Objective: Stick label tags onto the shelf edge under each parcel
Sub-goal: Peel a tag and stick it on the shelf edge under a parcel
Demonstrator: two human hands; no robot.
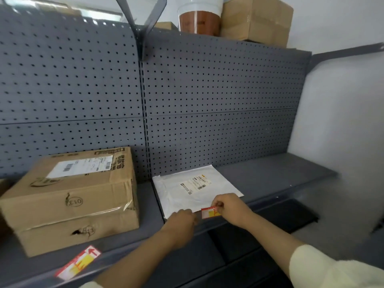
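A flat white mailer parcel (pixel 195 190) lies on the grey shelf (pixel 270 175). At its front edge a red, white and yellow label tag (pixel 208 213) is pinched at its top right corner by my right hand (pixel 230 208). My left hand (pixel 182 221) sits just left of the tag, fingertips at its left end; whether they touch it is unclear. A large cardboard box (pixel 72 196) stands to the left. Below it another red and yellow label tag (pixel 78 263) lies on the shelf edge (pixel 128 246).
Grey pegboard (pixel 207 100) backs the shelf. On the upper shelf stand a brown-and-white tub (pixel 199 19) and a cardboard box (pixel 257 19). A white wall (pixel 342 121) closes the right side. A lower dark shelf (pixel 291 217) shows beneath.
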